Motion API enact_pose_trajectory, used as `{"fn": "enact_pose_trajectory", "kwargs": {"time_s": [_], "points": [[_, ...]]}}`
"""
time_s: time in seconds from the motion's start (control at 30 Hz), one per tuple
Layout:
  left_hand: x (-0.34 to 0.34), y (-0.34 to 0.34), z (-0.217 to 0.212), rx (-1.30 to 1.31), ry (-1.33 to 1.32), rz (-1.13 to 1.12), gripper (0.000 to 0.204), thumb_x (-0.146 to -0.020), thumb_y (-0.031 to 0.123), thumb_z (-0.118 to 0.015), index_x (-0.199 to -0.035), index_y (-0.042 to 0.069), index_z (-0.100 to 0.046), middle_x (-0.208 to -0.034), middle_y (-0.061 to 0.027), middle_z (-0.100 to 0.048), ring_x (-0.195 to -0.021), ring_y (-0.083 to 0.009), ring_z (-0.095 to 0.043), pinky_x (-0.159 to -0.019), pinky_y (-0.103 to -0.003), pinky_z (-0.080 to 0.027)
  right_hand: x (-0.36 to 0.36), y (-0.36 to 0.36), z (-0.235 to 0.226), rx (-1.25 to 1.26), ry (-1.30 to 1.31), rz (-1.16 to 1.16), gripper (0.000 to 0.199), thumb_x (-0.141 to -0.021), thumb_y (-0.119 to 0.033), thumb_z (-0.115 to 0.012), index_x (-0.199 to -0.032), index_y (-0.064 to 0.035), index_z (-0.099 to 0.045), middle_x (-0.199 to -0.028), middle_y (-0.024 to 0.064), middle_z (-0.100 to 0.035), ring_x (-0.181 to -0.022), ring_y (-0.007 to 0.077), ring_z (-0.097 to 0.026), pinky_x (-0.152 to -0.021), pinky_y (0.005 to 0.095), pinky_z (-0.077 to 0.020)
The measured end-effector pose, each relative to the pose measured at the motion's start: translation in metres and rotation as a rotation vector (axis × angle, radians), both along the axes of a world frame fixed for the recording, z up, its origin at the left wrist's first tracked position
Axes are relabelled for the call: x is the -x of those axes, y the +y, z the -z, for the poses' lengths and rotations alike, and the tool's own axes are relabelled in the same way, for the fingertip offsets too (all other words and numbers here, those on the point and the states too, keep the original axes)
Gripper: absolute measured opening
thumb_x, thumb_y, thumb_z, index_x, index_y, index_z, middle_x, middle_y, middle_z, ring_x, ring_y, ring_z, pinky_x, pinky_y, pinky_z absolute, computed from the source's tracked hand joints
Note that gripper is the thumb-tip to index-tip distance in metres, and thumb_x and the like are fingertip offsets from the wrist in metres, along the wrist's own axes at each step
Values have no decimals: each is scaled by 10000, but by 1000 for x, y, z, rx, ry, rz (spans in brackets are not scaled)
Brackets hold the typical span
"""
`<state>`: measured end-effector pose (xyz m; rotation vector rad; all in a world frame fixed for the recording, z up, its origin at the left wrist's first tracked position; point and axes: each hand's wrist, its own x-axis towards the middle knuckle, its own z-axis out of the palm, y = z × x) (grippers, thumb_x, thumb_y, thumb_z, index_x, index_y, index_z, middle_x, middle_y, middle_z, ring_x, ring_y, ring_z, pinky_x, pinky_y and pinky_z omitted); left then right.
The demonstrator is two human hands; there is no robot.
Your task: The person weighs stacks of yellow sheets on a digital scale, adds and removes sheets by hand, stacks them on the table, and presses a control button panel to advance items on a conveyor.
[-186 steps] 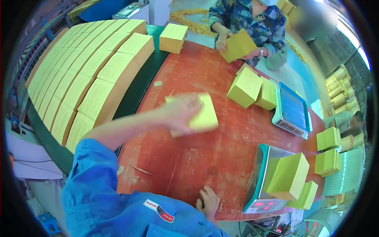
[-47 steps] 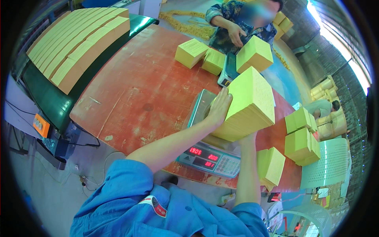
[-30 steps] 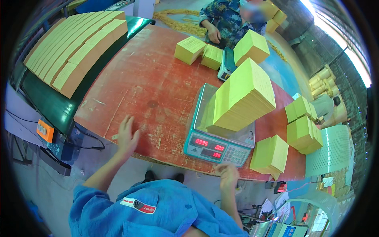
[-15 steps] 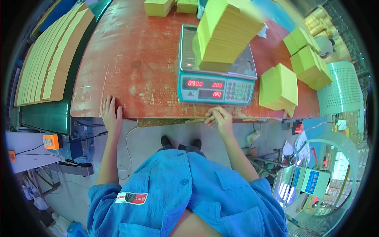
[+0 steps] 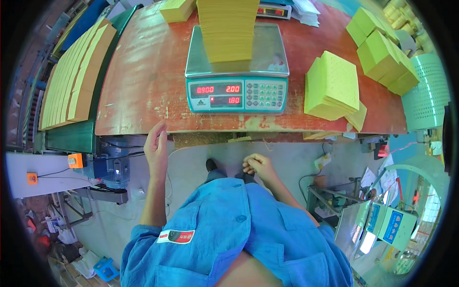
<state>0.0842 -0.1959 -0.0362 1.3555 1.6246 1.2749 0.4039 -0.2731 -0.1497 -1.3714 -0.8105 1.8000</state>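
We see our left hand (image 5: 156, 149) resting open against the near edge of the worn red table (image 5: 143, 86), fingers released. Our right hand (image 5: 258, 166) hangs loosely curled, holding nothing. Beyond both, a tall yellow paper stack (image 5: 228, 28) sits on the grey digital scale (image 5: 236, 76).

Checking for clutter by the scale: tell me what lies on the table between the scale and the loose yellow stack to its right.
Nothing: in the head view, only bare red tabletop separates the scale from the yellow stack.
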Motion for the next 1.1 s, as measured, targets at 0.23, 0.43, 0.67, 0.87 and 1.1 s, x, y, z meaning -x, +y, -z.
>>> {"fn": "enact_pose_trajectory", "kwargs": {"time_s": [0.23, 0.43, 0.67, 0.87, 1.1], "points": [[-21, 121, -101, -151, -401, 273, 521, -1014, 352, -458, -1392, -5, -420, -1353, -153, -520, -1257, -247, -516, -1004, -379, -448, -47, 68, -112, -469, -37, -74, 220, -986, -143, -491, -1037, 11, -640, -905, 70, -666, -826, 143, -633, -740, 284, -513], [-73, 295, -190, 15, -420, 283, 754, -892, 506, -614, -1418, 23, -370, -1252, -110, -536, -1086, -249, -557, -977, -408, -440, -42, 248, -176, -781, -110, 322, 312, -990, -248, -500, -1143, -5, -623, -961, 21, -621, -843, 92, -535, -775, 261, -448], [-172, 331, -189, 452, -553, 512, 501, -850, 413, -698, -1212, 80, -599, -1156, -72, -659, -1044, -174, -632, -896, -344, -515, -65, 404, -118, -636, 143, 417, 472, -1018, -379, -421, -1300, -22, -546, -1274, 91, -584, -1150, 183, -531, -986, 299, -393], [-78, 318, -174, 273, -530, 558, 437, -888, 351, -656, -1212, 62, -602, -1149, -77, -662, -1005, -175, -653, -891, -333, -520, 23, 349, -134, -743, 88, 298, 463, -1017, -310, -445, -1370, -12, -482, -1298, 126, -568, -1203, 192, -508, -1026, 308, -375], [-46, 311, -196, 557, -487, 690, 459, -936, 281, -585, -1268, -33, -535, -1120, -169, -675, -975, -210, -688, -851, -323, -567, 36, 221, -149, -832, -227, 420, 467, -952, -123, -559, -1390, -17, -440, -1213, 124, -593, -1077, 167, -587, -892, 296, -475]]}}
